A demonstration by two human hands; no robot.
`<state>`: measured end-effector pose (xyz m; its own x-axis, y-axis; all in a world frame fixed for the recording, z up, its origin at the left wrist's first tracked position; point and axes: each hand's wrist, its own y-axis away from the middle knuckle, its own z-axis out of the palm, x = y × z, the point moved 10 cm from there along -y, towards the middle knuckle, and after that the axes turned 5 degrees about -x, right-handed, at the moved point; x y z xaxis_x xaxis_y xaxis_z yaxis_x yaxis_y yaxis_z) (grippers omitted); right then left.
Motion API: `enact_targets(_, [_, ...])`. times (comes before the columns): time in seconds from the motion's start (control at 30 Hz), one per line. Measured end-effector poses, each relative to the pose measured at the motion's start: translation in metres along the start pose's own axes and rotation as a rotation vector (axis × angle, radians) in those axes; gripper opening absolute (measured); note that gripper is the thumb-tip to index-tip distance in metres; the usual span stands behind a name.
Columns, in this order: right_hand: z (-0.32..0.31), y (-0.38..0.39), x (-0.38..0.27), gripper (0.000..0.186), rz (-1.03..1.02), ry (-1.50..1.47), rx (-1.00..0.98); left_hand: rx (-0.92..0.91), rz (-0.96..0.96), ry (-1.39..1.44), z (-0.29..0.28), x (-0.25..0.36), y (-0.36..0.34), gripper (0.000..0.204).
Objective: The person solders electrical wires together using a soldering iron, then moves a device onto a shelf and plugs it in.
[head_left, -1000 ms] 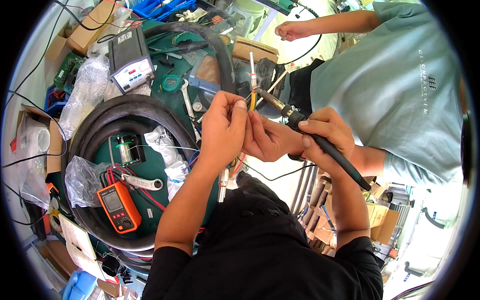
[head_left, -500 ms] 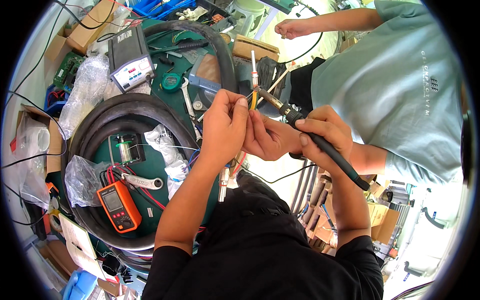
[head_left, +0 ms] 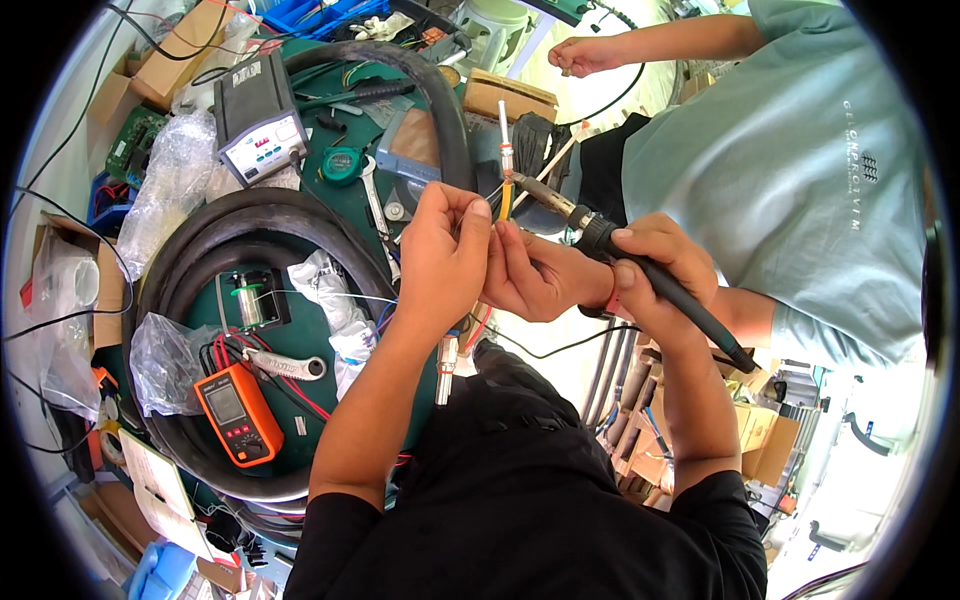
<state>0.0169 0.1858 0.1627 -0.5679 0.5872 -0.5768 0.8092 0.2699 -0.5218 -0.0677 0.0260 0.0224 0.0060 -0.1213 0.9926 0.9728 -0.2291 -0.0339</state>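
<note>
my left hand (head_left: 450, 245) is raised in front of me, thumb and index fingertip pinched together, the other fingers curled in. a very thin strand seems to run from that pinch toward the joint, too fine for me to be sure. my right hand (head_left: 668, 262) is wrapped around the black handle of a soldering iron (head_left: 597, 236), whose metal tip points up and left. the tip touches, or nearly touches, the spot where a yellow wire (head_left: 506, 205) meets the lower end of a slim metal connector (head_left: 506, 158), which stands almost upright just above our fingertips.

a co-worker's hand (head_left: 540, 285) reaches in from the right, fingers bent just beside the wire; i cannot tell whether it grips it.

as far along as i can judge: the wire and connector are lined up end to end, and the iron is at their joint, so this join looks under way, not finished. whether solder has flowed is too small to see. another metal connector (head_left: 446, 372) hangs beside my left forearm, with no tool at it; i cannot tell if it is joined.

to the left are the soldering station (head_left: 262, 125) with a lit display, a solder spool (head_left: 249, 303) and an orange meter (head_left: 240, 415).
</note>
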Motion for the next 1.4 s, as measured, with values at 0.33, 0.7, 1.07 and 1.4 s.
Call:
enact_targets(0.33, [0.008,-0.001,-0.004,0.023,0.014,0.087,-0.028,-0.044,0.025,-0.024,0.006,0.001,-0.002,0.017])
enact_targets(0.7, [0.01,0.0,-0.013,0.025,-0.091,0.146,-0.016,-0.054,0.016,0.016,0.009,-0.002,-0.004,0.015])
enact_targets(1.07, [0.01,0.0,-0.014,0.026,-0.104,0.161,0.004,-0.034,0.036,-0.075,0.008,0.004,-0.009,0.019])
enact_targets(1.4, [0.01,0.0,-0.013,0.025,-0.104,0.143,0.01,0.021,0.024,-0.152,0.002,0.009,-0.008,0.018])
